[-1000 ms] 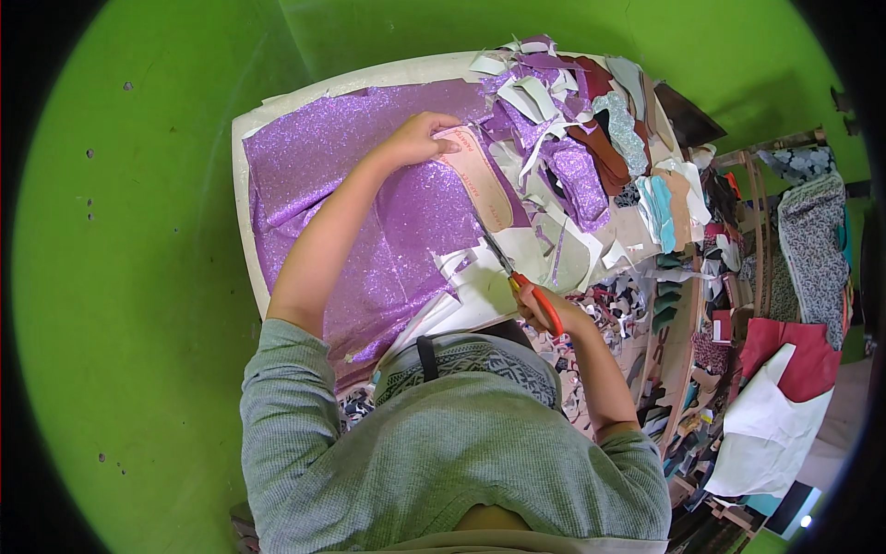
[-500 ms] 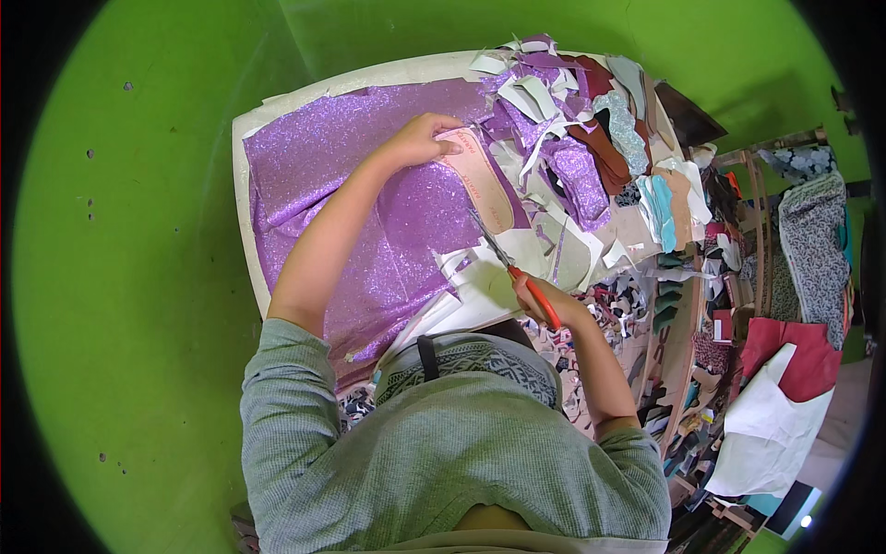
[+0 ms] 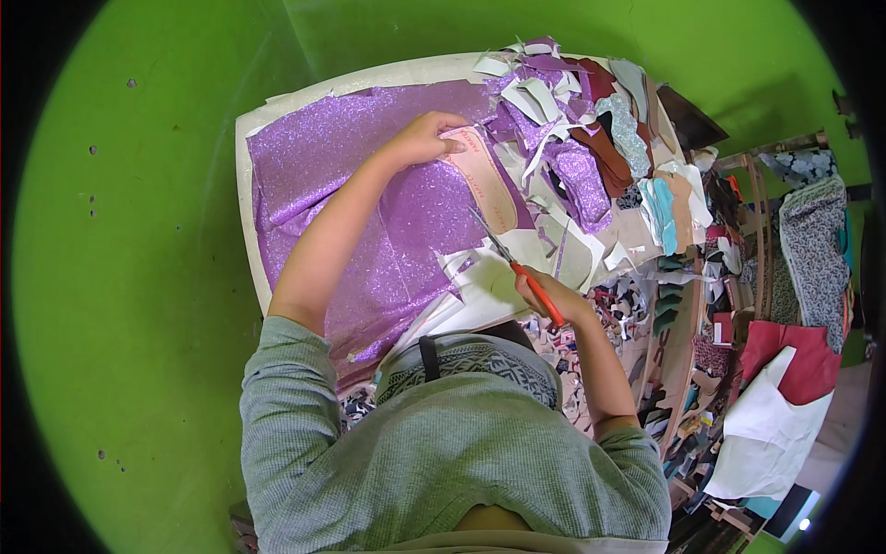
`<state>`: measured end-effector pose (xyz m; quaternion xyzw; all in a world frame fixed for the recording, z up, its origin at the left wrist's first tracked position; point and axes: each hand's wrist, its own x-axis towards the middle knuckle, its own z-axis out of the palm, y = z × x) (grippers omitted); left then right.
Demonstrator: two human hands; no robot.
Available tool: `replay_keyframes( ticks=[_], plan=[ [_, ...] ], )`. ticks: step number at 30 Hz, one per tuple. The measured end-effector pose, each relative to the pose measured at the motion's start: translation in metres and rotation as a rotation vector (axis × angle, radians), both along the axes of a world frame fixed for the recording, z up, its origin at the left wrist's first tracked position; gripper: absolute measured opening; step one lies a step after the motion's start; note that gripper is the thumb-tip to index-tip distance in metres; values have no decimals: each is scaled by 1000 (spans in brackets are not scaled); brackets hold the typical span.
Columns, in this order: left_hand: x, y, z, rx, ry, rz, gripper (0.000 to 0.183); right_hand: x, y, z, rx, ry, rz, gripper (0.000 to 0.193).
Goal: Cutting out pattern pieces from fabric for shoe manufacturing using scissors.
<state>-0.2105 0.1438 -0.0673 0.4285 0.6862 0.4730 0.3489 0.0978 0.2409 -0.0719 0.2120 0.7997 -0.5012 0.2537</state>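
A sheet of glittery purple material spreads over the left and middle of the table. On its right edge lies a pale pink insole-shaped piece with red print. My left hand pinches the far end of this piece together with the sheet, thumb on top and fingers partly hidden beyond it. My right hand grips a pair of scissors by the orange handles. Their metal blades point up and left, close to the near end of the insole-shaped piece and the sheet's cut edge. White backing shows beneath the blades.
Purple and white offcuts pile up on the table's right side, beside brown pieces and turquoise pieces. Many scraps cover the ground at lower right. A green wall borders the table's left and far sides.
The scissors have shifted slightly right and turned a little in my right hand, their blades now looking closer together. My left hand keeps its hold on the insole-shaped piece.
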Motion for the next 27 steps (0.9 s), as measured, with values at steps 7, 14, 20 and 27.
replay_keyframes(
  ticks=[7,14,20,27],
  plan=[
    [-3,0,-1,51,-92,-9,33,-7,-7,-5,22,91,-33,65],
    [0,1,2,-23,0,55,37,-13,-8,18,-83,-227,-45,70],
    [3,1,2,10,-5,-21,35,-21,-12,4,-27,13,-15,75],
    [-1,4,3,-20,6,38,35,-19,-16,-9,-6,85,-83,68]
  ],
)
